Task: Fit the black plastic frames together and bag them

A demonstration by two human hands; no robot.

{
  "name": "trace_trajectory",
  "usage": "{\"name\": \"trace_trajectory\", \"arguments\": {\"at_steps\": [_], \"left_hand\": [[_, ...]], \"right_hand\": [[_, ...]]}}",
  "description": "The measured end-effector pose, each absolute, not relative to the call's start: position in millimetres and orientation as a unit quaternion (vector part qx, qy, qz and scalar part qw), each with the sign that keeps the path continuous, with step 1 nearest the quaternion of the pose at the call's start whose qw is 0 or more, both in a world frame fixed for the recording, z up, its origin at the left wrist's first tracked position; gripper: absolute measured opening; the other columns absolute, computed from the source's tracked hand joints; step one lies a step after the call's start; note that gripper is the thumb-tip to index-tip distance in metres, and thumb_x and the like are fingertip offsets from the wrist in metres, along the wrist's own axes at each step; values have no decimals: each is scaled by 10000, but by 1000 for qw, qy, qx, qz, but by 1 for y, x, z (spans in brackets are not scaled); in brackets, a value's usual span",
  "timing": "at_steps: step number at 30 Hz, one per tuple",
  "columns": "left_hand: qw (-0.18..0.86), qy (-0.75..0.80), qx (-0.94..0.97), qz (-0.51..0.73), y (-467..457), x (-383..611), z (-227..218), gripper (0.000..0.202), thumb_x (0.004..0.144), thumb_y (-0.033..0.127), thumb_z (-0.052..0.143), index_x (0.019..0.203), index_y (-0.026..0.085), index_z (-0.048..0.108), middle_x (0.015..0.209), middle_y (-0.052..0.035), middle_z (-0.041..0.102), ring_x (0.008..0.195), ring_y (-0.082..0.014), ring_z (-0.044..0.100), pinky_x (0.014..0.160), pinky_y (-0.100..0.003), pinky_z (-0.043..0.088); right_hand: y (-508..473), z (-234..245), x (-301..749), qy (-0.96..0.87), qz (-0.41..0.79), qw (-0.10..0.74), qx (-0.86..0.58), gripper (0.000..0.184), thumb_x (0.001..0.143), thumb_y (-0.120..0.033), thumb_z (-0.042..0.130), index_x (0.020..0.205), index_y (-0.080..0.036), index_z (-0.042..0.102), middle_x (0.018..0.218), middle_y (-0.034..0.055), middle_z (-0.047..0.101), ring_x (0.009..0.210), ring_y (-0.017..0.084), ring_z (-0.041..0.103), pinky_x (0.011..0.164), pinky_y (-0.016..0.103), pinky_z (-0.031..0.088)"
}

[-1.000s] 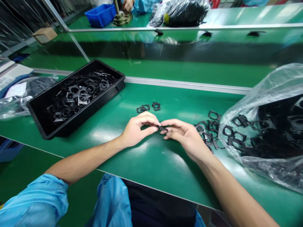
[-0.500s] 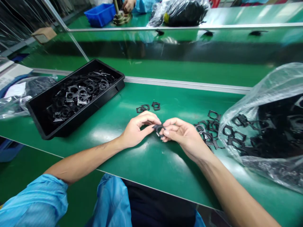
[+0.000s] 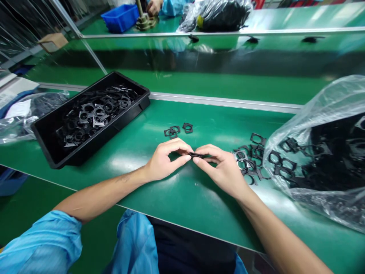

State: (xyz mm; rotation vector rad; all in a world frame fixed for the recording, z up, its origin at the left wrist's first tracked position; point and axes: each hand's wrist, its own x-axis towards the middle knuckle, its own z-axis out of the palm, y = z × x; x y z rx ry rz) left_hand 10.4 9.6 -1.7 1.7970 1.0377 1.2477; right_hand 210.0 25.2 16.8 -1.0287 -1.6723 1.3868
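Observation:
Between my two hands a small black plastic ring frame [image 3: 196, 155] is held nearly edge-on above the green table. My left hand [image 3: 168, 158] pinches its left end between thumb and fingers. On the opposite end, my right hand [image 3: 219, 163] has its thumb and fingertips closed. Just beyond my hands lie several similar black frames [image 3: 187, 128] on the tabletop. To the right of my right hand is a loose pile of these frames [image 3: 251, 164], spilling from the mouth of a clear plastic bag [image 3: 313, 101] that holds many more.
A black tray [image 3: 94, 139] full of similar frames stands at left, tilted across the table [image 3: 171, 205]. Behind it a metal rail [image 3: 222, 102] runs across. At far left lies another plastic bag [image 3: 45, 104]. Beyond, a co-worker's hand [image 3: 154, 7] is near a blue bin [image 3: 121, 18].
The frame between my hands has turned from showing its ring face to nearly edge-on. My right hand has rotated, its thumb now nearer my left thumb.

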Motion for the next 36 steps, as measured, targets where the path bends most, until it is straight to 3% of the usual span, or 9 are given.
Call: {"name": "trace_trajectory", "arguments": {"at_steps": [7, 15, 20, 36], "left_hand": [[207, 407, 726, 514, 8, 8, 1, 11, 882, 199, 711, 878, 196, 720, 857, -48, 723, 831, -170, 660, 788, -308, 537], [131, 367, 755, 528, 8, 8, -1, 60, 889, 160, 720, 928, 195, 750, 864, -32, 726, 791, -129, 677, 748, -256, 551], [121, 357, 758, 532, 9, 8, -2, 45, 879, 143, 736, 903, 179, 749, 863, -23, 715, 771, -104, 675, 729, -221, 552], [161, 360, 762, 514, 10, 8, 0, 12, 890, 164, 729, 892, 175, 726, 855, -37, 728, 799, -128, 683, 764, -251, 555]], "right_hand": [[19, 21, 209, -702, 493, 339, -386, 198, 910, -381, 704, 843, -210, 779, 804, 51, 704, 694, 184, 632, 649, 306, 532], [18, 18, 209, -764, 405, 354, -357, 203, 963, -302, 648, 835, -183, 751, 755, 44, 709, 663, 162, 616, 646, 287, 494], [18, 18, 209, -772, 386, 365, -349, 207, 971, -281, 638, 816, -179, 730, 742, 39, 703, 648, 152, 612, 630, 270, 486], [17, 16, 210, -795, 359, 356, -335, 215, 1000, -271, 599, 862, -169, 728, 761, 46, 686, 682, 161, 610, 667, 278, 495]]}}
